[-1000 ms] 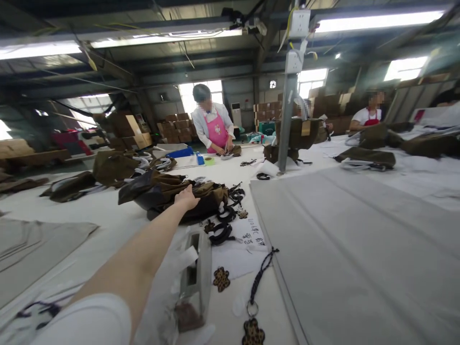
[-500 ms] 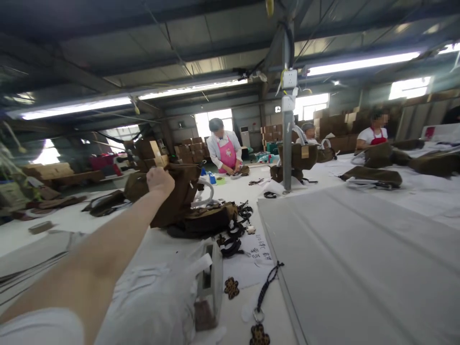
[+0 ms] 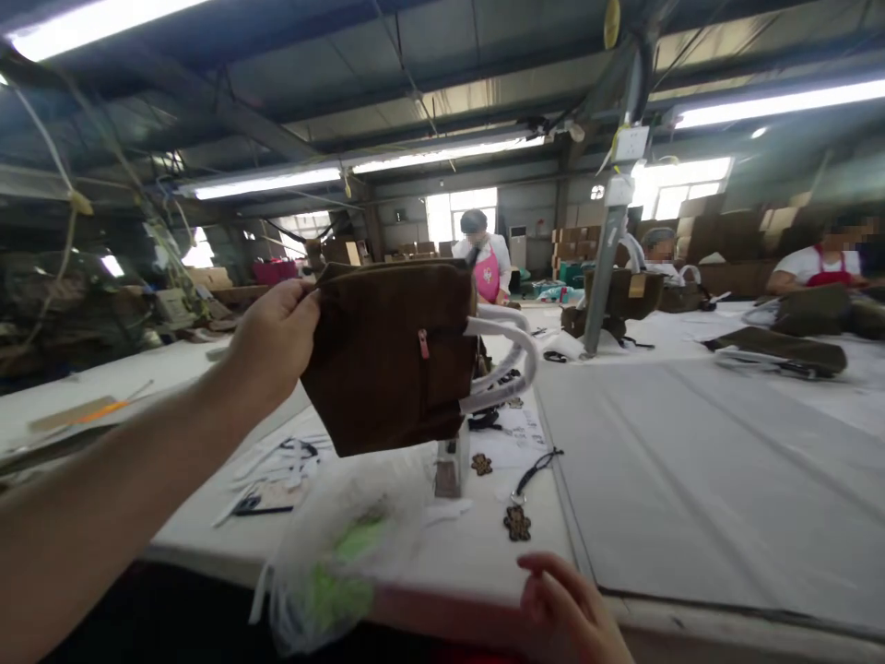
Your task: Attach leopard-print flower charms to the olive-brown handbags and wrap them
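My left hand (image 3: 280,332) is closed on the bottom corner of a dark brown handbag (image 3: 387,378), which is lifted above the table and turned on its side. The bag's white-wrapped handles (image 3: 522,355) point right, and a small pink zipper pull (image 3: 424,344) shows on its side. Low in the view, my right hand (image 3: 563,599) holds nothing, its fingers apart and slightly curled. Just above it on the table lies a leopard-print flower charm (image 3: 517,523) on a dark braided strap (image 3: 536,475). Another flower charm (image 3: 482,464) lies behind it.
A clear plastic bag with green inside (image 3: 346,553) hangs over the table's front edge. A tape dispenser (image 3: 449,470) stands partly behind the handbag. A large grey board (image 3: 691,480) covers the right side. A metal post (image 3: 605,277) rises behind it. Co-workers (image 3: 488,258) stand across the table.
My left hand has lifted the brown bag from the pile and brought it nearer, turning it sideways. My right hand has come into view. The camera has swung left.
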